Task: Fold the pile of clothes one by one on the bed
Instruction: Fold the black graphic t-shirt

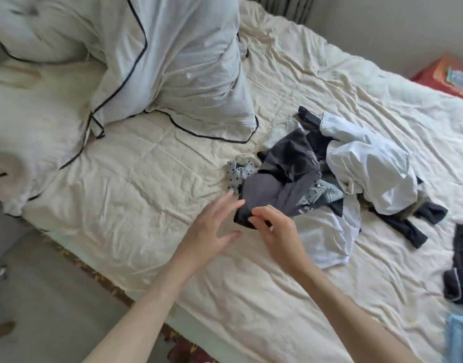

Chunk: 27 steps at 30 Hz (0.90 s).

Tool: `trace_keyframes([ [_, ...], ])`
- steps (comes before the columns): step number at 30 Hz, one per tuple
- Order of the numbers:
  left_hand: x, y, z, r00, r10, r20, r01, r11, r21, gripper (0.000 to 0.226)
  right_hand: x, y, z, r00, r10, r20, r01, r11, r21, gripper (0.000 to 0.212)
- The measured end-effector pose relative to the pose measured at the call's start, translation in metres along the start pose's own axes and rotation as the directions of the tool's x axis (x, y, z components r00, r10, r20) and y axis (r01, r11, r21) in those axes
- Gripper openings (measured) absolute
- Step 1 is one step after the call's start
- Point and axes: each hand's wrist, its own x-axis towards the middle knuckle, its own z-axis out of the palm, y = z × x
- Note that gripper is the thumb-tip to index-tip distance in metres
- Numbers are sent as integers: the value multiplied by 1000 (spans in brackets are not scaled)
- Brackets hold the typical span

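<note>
A loose pile of clothes (pixel 330 166) lies on the cream bed sheet (pixel 146 192): dark grey and black pieces, white garments and a small star-print cloth (pixel 237 176). My right hand (pixel 275 229) pinches the near corner of a dark grey garment (pixel 272 189) at the pile's front edge. Just to its left, my left hand (pixel 212 231) hovers with its fingers spread and straight, holding nothing. A white garment (pixel 327 237) lies flat under the pile's near side.
Pale pillows with dark piping (pixel 172 61) are heaped at the head of the bed, left and rear. More dark clothes (pixel 461 263) lie at the right edge. A red box (pixel 445 74) stands beyond the bed. The bed's near edge and floor (pixel 41 297) are lower left.
</note>
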Motion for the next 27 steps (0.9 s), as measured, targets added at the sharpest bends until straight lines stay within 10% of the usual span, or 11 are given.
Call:
trace_keyframes([
  [4, -18, 39, -53, 976, 133, -173, -134, 991, 6, 18, -10, -59, -7, 998, 54, 16, -56, 973, 226, 9],
  [9, -60, 70, -115, 986, -33, -162, 4, 985, -175, 48, -19, -126, -8, 993, -19, 120, -18, 952, 305, 24],
  [27, -110, 143, -269, 803, -53, -594, -83, 976, -199, 8, -23, -223, 24, 953, -164, 256, 74, 942, 328, 12],
])
